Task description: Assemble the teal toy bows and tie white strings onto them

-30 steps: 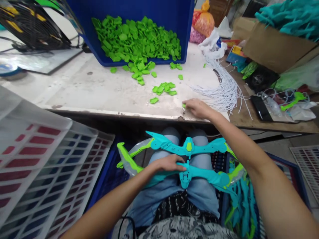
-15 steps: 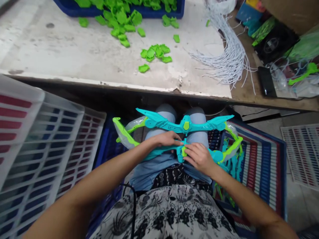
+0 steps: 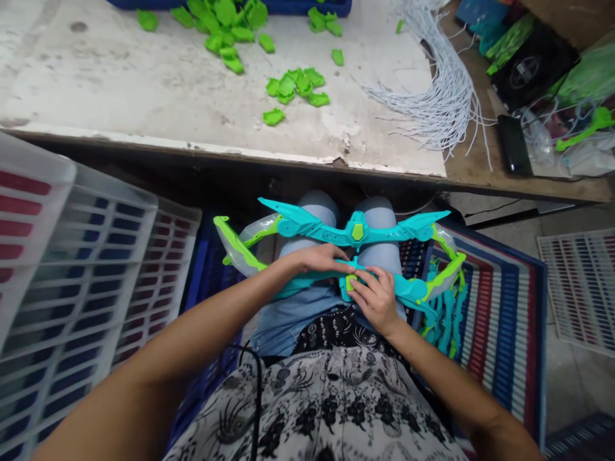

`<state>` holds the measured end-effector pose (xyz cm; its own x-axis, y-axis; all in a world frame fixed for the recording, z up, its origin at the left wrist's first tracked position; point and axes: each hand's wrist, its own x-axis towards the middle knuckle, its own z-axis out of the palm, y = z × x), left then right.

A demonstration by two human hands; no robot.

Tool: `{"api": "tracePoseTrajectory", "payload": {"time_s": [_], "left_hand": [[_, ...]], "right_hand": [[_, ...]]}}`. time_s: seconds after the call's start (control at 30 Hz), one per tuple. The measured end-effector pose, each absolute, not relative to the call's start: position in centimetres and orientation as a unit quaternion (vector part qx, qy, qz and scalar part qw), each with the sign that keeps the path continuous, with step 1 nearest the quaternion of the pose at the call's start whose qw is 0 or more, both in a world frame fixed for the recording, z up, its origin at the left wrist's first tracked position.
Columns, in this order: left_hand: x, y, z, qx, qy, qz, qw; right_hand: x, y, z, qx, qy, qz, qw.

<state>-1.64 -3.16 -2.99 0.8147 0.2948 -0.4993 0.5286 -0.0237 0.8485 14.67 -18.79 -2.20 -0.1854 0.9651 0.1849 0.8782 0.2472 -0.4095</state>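
Across my lap lie two turquoise plastic toy bows with lime-green ends and clear film on their limbs. The far bow (image 3: 331, 235) has a green cap (image 3: 358, 232) at its middle. The near bow (image 3: 410, 289) is under both hands. My left hand (image 3: 321, 259) is closed over it just left of its centre, fingertips near the middle. My right hand (image 3: 377, 299) comes from the right, its bent fingers pressed onto the green cap (image 3: 350, 282) at the near bow's centre. These fingers hide part of the cap and the centre piece.
Loose green caps (image 3: 298, 84) lie on the worn white table (image 3: 168, 83), with a blue tray (image 3: 307, 8) behind. White cords (image 3: 446, 109) spread at right. White crates (image 3: 96, 256) stand at left. A striped crate (image 3: 509, 320) at right is beside several turquoise parts (image 3: 446, 314).
The view has tilted slightly, so the table and bows sit higher. My right hand has shifted a little left over the near bow's centre; my left hand stays on that bow.
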Motion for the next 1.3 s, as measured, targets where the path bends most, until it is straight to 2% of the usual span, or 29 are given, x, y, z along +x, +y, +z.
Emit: {"api": "tracePoseTrajectory", "payload": {"time_s": [0.17,0.23,0.4,0.5,0.63,0.8,0.93,1.07,1.2,1.3], "left_hand": [[-1.1,-3.2,-2.8,0.742,0.277,-0.094,0.604],[-0.8,-3.3,-2.5,0.741,0.281,-0.101,0.602],[-0.6,-3.9,-1.9,0.749,0.285,-0.117,0.586],[-0.9,-4.2,-2.2,0.749,0.277,-0.109,0.592],[-1.2,-4.4,-2.5,0.765,0.285,-0.103,0.568],[-2.0,-6.8,-0.4,0.831,0.291,-0.087,0.466],[-3.3,-10.4,1.4,0.895,0.318,-0.013,0.312],[-4.2,-12.3,-0.1,0.924,0.335,0.083,0.165],[-4.7,-12.8,-2.1,0.937,0.301,0.059,0.17],[-4.5,-12.4,-1.6,0.933,0.289,0.089,0.193]], "right_hand": [[14.4,-18.4,-2.4,-0.659,-0.686,0.181,0.25],[14.6,-17.8,-2.3,-0.682,-0.662,0.22,0.218],[14.8,-16.0,-1.7,-0.683,-0.673,0.275,0.072],[14.5,-15.5,-1.6,-0.684,-0.677,0.268,0.037],[14.0,-15.7,-1.9,-0.689,-0.68,0.247,0.043],[14.6,-17.0,-0.5,-0.656,-0.717,0.226,0.064],[15.6,-17.8,1.6,-0.603,-0.773,0.166,0.103],[16.5,-17.8,1.7,-0.593,-0.789,0.08,0.139],[17.4,-18.4,1.2,-0.565,-0.808,0.132,0.105],[19.1,-18.1,2.2,-0.569,-0.795,0.153,0.145]]}}
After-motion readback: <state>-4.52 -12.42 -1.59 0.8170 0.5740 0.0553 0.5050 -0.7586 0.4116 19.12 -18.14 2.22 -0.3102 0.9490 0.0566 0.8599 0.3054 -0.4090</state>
